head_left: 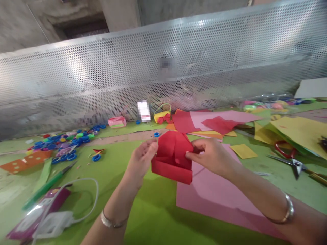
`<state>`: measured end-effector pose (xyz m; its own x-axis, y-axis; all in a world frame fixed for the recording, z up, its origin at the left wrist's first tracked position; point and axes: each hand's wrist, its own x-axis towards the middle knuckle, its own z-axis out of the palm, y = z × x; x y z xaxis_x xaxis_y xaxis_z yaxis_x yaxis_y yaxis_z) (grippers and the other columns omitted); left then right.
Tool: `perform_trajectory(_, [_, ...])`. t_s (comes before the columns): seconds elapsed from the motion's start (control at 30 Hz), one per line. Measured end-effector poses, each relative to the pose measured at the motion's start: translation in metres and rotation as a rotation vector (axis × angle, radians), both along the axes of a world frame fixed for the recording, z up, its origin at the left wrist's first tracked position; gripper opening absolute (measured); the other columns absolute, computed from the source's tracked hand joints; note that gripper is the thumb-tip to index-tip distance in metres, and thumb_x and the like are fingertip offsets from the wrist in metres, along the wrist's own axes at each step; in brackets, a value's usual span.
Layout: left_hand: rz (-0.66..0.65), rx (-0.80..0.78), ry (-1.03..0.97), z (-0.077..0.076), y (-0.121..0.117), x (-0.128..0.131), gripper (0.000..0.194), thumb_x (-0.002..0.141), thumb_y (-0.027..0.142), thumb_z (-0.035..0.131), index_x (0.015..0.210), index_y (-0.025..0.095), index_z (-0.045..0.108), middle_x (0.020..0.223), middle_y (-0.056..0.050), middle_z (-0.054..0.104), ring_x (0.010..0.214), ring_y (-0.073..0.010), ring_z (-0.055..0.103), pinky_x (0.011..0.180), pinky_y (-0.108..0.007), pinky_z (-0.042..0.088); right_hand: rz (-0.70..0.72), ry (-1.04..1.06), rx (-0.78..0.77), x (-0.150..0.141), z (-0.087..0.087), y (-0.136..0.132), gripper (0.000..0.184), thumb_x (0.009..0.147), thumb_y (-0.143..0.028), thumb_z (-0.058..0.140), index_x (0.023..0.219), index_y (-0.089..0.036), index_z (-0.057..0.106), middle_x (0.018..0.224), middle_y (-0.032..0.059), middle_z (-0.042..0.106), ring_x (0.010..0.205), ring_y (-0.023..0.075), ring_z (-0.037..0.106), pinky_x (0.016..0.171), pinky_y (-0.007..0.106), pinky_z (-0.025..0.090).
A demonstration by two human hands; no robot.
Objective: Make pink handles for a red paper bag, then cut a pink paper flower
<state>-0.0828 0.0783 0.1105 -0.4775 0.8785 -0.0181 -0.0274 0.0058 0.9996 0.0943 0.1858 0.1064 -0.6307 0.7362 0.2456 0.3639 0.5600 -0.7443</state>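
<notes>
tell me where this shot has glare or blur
Head view: glare streaks the perforated metal screen; a blurred patch sits mid-screen; the right edge near the scissors is soft; both hands, left hand and right hand, and the red folded paper look fairly sharp.

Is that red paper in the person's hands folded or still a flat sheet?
Folded: the red paper shows layered flaps and a doubled bottom edge, pinched between the left hand and right hand.

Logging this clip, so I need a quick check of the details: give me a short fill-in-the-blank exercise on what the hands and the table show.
1. Both hands, left hand and right hand, hold a folded paper piece coloured ____.
2. Under the right hand lies a large ____ sheet.
3. The scissors have ____ handles.
4. Each wrist wears a ____.

Missing words: red; pink; red; bangle
</notes>
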Motion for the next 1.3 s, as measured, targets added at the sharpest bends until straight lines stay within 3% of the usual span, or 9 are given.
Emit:
perform_trajectory(0.1, [0.065, -0.003, -0.085, -0.002, 0.001, -0.005, 0.057, 0.073, 0.062, 0.063, 0.108, 0.017, 0.064, 0.102, -0.011, 0.071, 0.092, -0.0240, 0.065, 0.073, -0.031, 0.049, -0.052, 0.039, 0.010, -0.001, 0.000, 0.001, 0.024, 0.071, -0.031, 0.052, 0.052, -0.020, 0.045, 0.052, -0.0035, 0.043, 0.050, 0.0109, 0.038, 0.045, 0.024, 0.028])
perform_trajectory(0.27, [-0.123, -0.036, -0.087, -0.005, 0.002, 0.001, 0.055, 0.061, 0.051, 0.078, 0.102, 0.016, 0.066, 0.093, -0.007, 0.072, 0.088, -0.0213, 0.064, 0.078, -0.031, 0.049, -0.069, 0.079, 0.012, -0.003, -0.002, -0.002, 0.028, 0.070, -0.035, 0.051, 0.049, -0.021, 0.038, 0.049, -0.0041, 0.037, 0.049, 0.0101, 0.034, 0.044, 0.024, 0.027])
perform_trajectory(0.5, [-0.157, -0.039, -0.121, -0.008, 0.002, 0.005, 0.045, 0.055, 0.044, 0.084, 0.088, 0.017, 0.069, 0.084, -0.005, 0.072, 0.083, -0.0192, 0.065, 0.078, -0.031, 0.050, -0.014, 0.084, -0.010, -0.001, 0.000, 0.000, 0.020, 0.071, -0.033, 0.051, 0.058, -0.019, 0.059, 0.057, -0.0005, 0.058, 0.057, 0.0151, 0.053, 0.053, 0.027, 0.040])
perform_trajectory(0.63, [-0.072, -0.053, -0.184, -0.004, 0.002, 0.002, 0.043, 0.053, 0.043, 0.085, 0.082, 0.015, 0.070, 0.080, -0.005, 0.072, 0.078, -0.0179, 0.065, 0.074, -0.030, 0.051, 0.039, 0.035, -0.044, 0.001, 0.004, 0.002, 0.018, 0.068, -0.032, 0.064, 0.080, -0.021, 0.070, 0.079, 0.0021, 0.071, 0.073, 0.0191, 0.062, 0.068, 0.031, 0.048])
perform_trajectory(0.73, [0.040, -0.056, -0.247, -0.002, 0.002, 0.000, 0.044, 0.047, 0.041, 0.088, 0.078, 0.014, 0.069, 0.080, -0.006, 0.072, 0.072, -0.0163, 0.064, 0.069, -0.028, 0.052, 0.098, -0.051, -0.070, 0.002, 0.004, 0.004, 0.041, 0.063, -0.025, 0.071, 0.103, -0.025, 0.069, 0.091, 0.0015, 0.072, 0.083, 0.0204, 0.063, 0.075, 0.033, 0.049])
perform_trajectory(0.87, [0.088, -0.080, -0.281, -0.003, 0.004, -0.002, 0.048, 0.044, 0.041, 0.088, 0.078, 0.014, 0.068, 0.083, -0.007, 0.071, 0.073, -0.0171, 0.064, 0.065, -0.028, 0.053, 0.142, -0.085, -0.045, 0.002, 0.002, 0.005, 0.012, 0.072, -0.024, 0.062, 0.080, -0.024, 0.070, 0.079, -0.0005, 0.070, 0.076, 0.0183, 0.062, 0.071, 0.031, 0.047])
perform_trajectory(1.07, [0.153, -0.127, 0.096, -0.018, 0.010, -0.008, 0.057, 0.055, 0.060, 0.075, 0.087, 0.014, 0.062, 0.084, -0.009, 0.067, 0.076, -0.0206, 0.063, 0.066, -0.032, 0.050, 0.234, -0.110, -0.097, 0.003, 0.002, 0.003, 0.013, 0.076, -0.030, 0.058, 0.066, -0.021, 0.061, 0.070, -0.0003, 0.064, 0.070, 0.0172, 0.057, 0.067, 0.030, 0.043])
perform_trajectory(1.2, [0.263, -0.144, 0.316, -0.026, 0.016, -0.009, 0.043, 0.062, 0.050, 0.074, 0.086, 0.016, 0.060, 0.089, -0.008, 0.064, 0.086, -0.0233, 0.060, 0.077, -0.036, 0.047, 0.301, -0.167, -0.128, 0.004, 0.005, -0.001, 0.018, 0.077, -0.032, 0.057, 0.063, -0.021, 0.057, 0.065, -0.0014, 0.058, 0.064, 0.0151, 0.051, 0.061, 0.029, 0.039])
perform_trajectory(1.3, [0.209, -0.138, 0.466, -0.024, 0.016, -0.003, 0.021, 0.067, 0.038, 0.071, 0.071, 0.018, 0.064, 0.089, -0.008, 0.066, 0.094, -0.0260, 0.058, 0.090, -0.042, 0.041, 0.316, -0.186, -0.155, 0.003, 0.004, -0.003, 0.019, 0.077, -0.034, 0.058, 0.064, -0.020, 0.059, 0.064, -0.0017, 0.057, 0.062, 0.0141, 0.049, 0.058, 0.028, 0.037])
